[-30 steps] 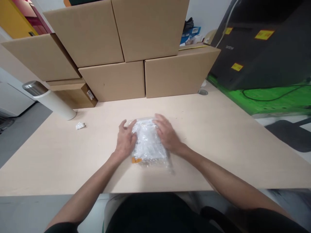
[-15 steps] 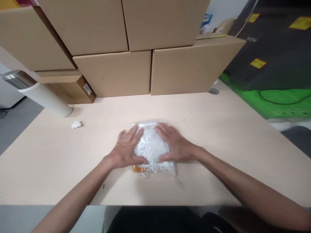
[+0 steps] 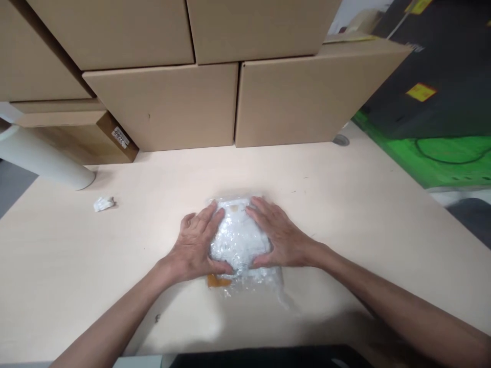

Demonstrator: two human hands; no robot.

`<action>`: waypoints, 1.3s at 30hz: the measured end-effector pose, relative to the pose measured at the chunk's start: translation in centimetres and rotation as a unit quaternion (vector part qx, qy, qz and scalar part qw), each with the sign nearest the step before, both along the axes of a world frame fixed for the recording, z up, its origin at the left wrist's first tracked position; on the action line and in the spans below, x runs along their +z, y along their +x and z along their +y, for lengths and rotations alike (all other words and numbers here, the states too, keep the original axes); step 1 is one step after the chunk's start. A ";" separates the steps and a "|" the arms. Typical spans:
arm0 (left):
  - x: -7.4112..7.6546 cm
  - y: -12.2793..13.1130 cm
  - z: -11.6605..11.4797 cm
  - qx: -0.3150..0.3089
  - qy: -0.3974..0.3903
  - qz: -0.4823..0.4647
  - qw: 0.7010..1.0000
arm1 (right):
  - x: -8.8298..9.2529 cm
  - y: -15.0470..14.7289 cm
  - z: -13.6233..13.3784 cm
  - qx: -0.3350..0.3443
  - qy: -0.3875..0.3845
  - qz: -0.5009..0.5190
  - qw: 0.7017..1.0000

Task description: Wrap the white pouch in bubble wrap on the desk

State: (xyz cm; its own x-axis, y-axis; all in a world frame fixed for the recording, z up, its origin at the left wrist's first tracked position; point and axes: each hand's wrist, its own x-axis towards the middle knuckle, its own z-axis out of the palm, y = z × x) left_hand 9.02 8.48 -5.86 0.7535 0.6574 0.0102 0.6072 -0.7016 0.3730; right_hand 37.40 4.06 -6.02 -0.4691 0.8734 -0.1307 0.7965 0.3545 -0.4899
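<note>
Currently both hands, left hand (image 3: pixel 195 245) and right hand (image 3: pixel 282 237), press flat and open on a clear plastic bag (image 3: pixel 240 240) lying on the table (image 3: pixel 364 214); flattening looks underway, unfinished.

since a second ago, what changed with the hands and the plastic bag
Both hands went from cupping the bag's sides to lying flat on top of it. The left hand and right hand now press the plastic bag down, thumbs near its front edge. The bag stayed in place on the table; the crumpled scrap and boxes too.
</note>
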 end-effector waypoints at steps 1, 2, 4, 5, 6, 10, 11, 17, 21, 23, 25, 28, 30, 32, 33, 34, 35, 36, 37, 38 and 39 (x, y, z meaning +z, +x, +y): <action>0.1 0.0 0.1 0.001 -0.008 0.002 1.000 | 0.2 0.0 0.1 -0.002 -0.005 -0.004 1.000; 0.3 -0.1 0.2 0.000 -0.017 0.004 1.000 | 0.5 0.0 0.1 -0.001 -0.011 -0.006 1.000; 0.7 -0.2 0.3 -0.008 -0.039 0.008 0.999 | 1.0 0.2 0.3 0.011 -0.019 -0.007 1.000; 0.8 -0.3 0.4 -0.013 -0.049 0.009 0.999 | 1.1 0.3 0.3 0.019 -0.022 -0.007 1.000; 0.9 -0.3 0.5 -0.018 -0.056 0.010 0.998 | 1.2 0.4 0.3 0.025 -0.024 -0.007 0.999; 0.8 -0.4 0.6 -0.021 -0.059 0.017 0.998 | 1.3 0.6 0.3 0.020 -0.032 -0.019 0.999; 0.7 -0.3 0.6 -0.019 -0.057 0.021 0.998 | 1.3 0.5 0.3 0.016 -0.036 -0.023 0.999; -0.1 0.0 0.8 -0.006 -0.045 0.016 0.999 | 0.9 0.1 0.4 -0.003 -0.037 -0.036 0.999; -0.1 0.1 0.8 0.007 -0.034 0.019 0.999 | 0.8 -0.1 0.2 -0.020 -0.014 -0.042 0.999; -0.1 0.1 0.8 0.009 -0.033 0.012 0.999 | 0.8 -0.1 0.1 -0.019 -0.003 -0.045 0.999; -0.2 0.0 0.9 0.004 -0.036 0.003 0.999 | 0.8 -0.1 0.1 -0.019 0.002 -0.045 0.999; -0.4 0.1 1.1 -0.005 -0.041 -0.001 0.999 | 0.5 -0.2 0.1 -0.027 -0.003 -0.037 0.999; -0.6 0.1 1.3 -0.005 -0.039 0.001 0.999 | 0.2 -0.3 0.3 -0.035 -0.003 -0.028 0.999; -0.6 0.1 1.3 0.001 -0.029 0.004 1.000 | -0.1 -0.5 0.5 -0.042 0.004 -0.015 0.999; -0.5 0.1 1.3 0.007 -0.022 0.005 1.000 | -0.2 -0.6 0.6 -0.045 0.008 -0.007 0.999; -0.4 0.0 1.1 0.017 -0.013 0.003 1.000 | -0.2 -0.6 0.6 -0.047 0.011 0.003 0.999; -0.1 -0.1 0.8 0.027 -0.003 -0.003 1.000 | -0.3 -0.6 0.5 -0.052 0.012 0.017 0.998; 0.3 -0.3 0.4 0.036 0.008 -0.015 0.999 | -0.3 -0.6 0.3 -0.059 0.011 0.037 0.998; 0.7 -0.4 -0.1 0.042 0.019 -0.031 0.998 | -0.3 -0.5 0.0 -0.073 0.010 0.066 0.995; 1.2 -0.5 -0.8 0.044 0.029 -0.050 0.997 | -0.3 -0.4 -0.4 -0.095 0.010 0.106 0.990; 1.7 -0.5 -1.6 0.041 0.035 -0.068 0.996 | -0.4 -0.3 -0.9 -0.129 0.011 0.158 0.979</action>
